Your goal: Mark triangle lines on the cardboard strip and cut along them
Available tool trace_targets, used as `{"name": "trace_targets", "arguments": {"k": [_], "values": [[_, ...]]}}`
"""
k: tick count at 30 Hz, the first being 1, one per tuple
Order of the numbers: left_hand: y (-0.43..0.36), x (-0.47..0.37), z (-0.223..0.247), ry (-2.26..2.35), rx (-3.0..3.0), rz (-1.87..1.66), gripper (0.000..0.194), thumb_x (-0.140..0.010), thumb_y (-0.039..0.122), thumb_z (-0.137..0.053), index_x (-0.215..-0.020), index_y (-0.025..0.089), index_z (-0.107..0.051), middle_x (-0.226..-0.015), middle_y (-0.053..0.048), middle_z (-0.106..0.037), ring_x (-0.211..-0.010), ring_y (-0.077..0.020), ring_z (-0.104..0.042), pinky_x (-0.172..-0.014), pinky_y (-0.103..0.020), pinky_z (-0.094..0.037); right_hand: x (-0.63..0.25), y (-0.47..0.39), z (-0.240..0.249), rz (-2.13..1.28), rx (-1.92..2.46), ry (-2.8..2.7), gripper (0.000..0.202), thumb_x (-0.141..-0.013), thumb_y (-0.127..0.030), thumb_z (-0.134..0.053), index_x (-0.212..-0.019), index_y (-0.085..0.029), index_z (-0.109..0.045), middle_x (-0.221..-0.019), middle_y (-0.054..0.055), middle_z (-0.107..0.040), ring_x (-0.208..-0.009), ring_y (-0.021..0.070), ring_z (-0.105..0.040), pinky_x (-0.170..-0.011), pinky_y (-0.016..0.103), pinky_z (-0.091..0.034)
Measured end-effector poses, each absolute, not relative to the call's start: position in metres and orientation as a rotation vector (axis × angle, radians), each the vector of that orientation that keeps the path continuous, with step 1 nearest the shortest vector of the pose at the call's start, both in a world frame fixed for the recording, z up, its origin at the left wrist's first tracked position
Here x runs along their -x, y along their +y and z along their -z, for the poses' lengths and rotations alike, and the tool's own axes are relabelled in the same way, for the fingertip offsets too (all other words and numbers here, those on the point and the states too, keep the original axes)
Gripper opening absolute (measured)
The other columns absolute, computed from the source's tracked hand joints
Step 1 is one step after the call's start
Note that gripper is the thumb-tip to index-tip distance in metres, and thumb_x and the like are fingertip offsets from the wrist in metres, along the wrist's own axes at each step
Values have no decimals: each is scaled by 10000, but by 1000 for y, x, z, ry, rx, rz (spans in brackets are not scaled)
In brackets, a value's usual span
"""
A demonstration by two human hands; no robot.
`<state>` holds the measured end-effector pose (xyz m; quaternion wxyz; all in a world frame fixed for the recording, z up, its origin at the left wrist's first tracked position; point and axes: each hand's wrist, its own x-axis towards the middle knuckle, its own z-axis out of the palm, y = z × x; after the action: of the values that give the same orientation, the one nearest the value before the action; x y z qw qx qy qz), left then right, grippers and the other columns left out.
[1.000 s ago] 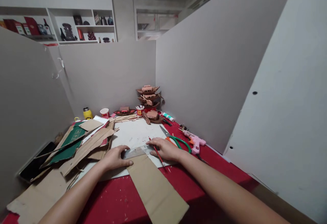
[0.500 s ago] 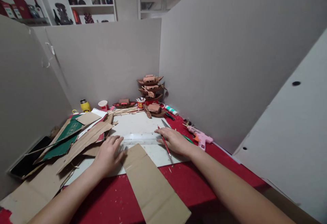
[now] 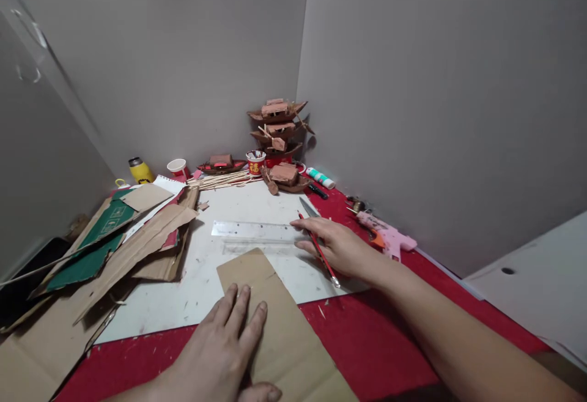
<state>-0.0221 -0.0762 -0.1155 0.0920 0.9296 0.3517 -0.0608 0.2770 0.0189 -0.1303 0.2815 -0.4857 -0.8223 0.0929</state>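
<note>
Left hand (image 3: 221, 342) spread on cardboard strip (image 3: 293, 341), left edge; right hand (image 3: 332, 244) pinching ruler (image 3: 250, 229), open white board (image 3: 241, 204) beyond.

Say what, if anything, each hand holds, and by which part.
Right hand: the clear ruler by its right end, plus a red pencil by its shaft. Left hand: resting on the cardboard strip; grip unclear.

Resting the left hand (image 3: 217, 341) palm down on a tan cardboard strip (image 3: 293, 341). Gripping one end of a clear plastic ruler (image 3: 247, 229) in the right hand (image 3: 342, 248), over a white board (image 3: 183, 304) — with a red pencil (image 3: 326, 263) slanting across that hand. Showing a pink hot-glue gun (image 3: 389, 240) at right, stacked model boats (image 3: 277, 130) behind — and cardboard scraps (image 3: 142, 255) at left.
</note>
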Motion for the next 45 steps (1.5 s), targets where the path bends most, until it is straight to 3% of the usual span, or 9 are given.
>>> {"name": "trace_targets", "arguments": {"k": [6,10,14,17,21,27,38,42,45], "values": [[-65,31,115,1000,-2808,54,874,-841,534,-686,-1524,97,-360,-1562,-241,-272,-1437,-426,-272,-1081,-574,-412,-274,11,125,-324,1215,-2303,352,-923,-368,-614,-1235,-213,-671,-1180,127,-715,-1097,289,-655,-959,457,-522],[-58,35,118,972,-2925,-141,740,-872,479,-659,-1448,59,-462,-1472,-247,-474,-1341,-411,-478,-997,-552,-521,-279,11,124,-368,1210,-2349,331,-912,-362,-642,-1214,-232,-682,-1151,113,-726,-1082,292,-647,-955,466,-514],[-53,37,121,930,-2996,-538,461,-930,269,-583,-1343,70,-538,-1276,-215,-663,-1131,-333,-654,-924,-493,-580,-284,13,127,-408,1204,-2387,345,-929,-368,-630,-1245,-235,-666,-1153,106,-724,-1087,292,-634,-952,461,-507],[-45,41,122,1012,-2972,-724,398,-943,204,-545,-1327,101,-534,-1280,-203,-653,-1165,-329,-621,-936,-502,-560,-284,13,128,-434,1172,-2416,360,-946,-395,-607,-1265,-237,-658,-1151,102,-727,-1087,288,-637,-956,451,-505],[-26,51,128,1213,-2865,-788,412,-939,247,-566,-1323,102,-536,-1290,-223,-625,-1141,-359,-612,-916,-557,-547,-282,11,123,-437,1180,-2433,373,-956,-408,-590,-1265,-210,-658,-1156,121,-721,-1095,289,-629,-963,458,-499],[-12,57,137,1232,-2795,-766,298,-948,247,-563,-1220,132,-600,-1060,-141,-702,-932,-276,-666,-794,-442,-598,-283,11,117,-331,1242,-2452,337,-950,-321,-592,-1247,-177,-656,-1186,142,-712,-1142,311,-616,-981,499,-496],[-7,56,143,1203,-2815,-793,216,-986,257,-507,-1097,135,-646,-900,-115,-699,-789,-267,-656,-679,-429,-586,-274,15,126,-177,1206,-2294,440,-903,-246,-630,-1330,-147,-587,-1281,193,-655,-1206,313,-597,-1005,494,-495],[-5,56,143,1190,-2807,-821,207,-984,246,-513,-1101,136,-644,-946,-122,-701,-833,-265,-649,-721,-429,-582,-270,3,117,-382,1154,-2194,274,-940,-331,-591,-1150,-168,-660,-1017,125,-734,-902,229,-683,-796,345,-546],[-4,57,144,1165,-2799,-839,212,-982,232,-521,-1121,126,-641,-1005,-135,-703,-876,-262,-647,-759,-423,-581,-263,-11,108,-679,1090,-2315,170,-931,-316,-605,-900,-171,-689,-738,26,-695,-626,139,-623,-589,225,-474]]}}
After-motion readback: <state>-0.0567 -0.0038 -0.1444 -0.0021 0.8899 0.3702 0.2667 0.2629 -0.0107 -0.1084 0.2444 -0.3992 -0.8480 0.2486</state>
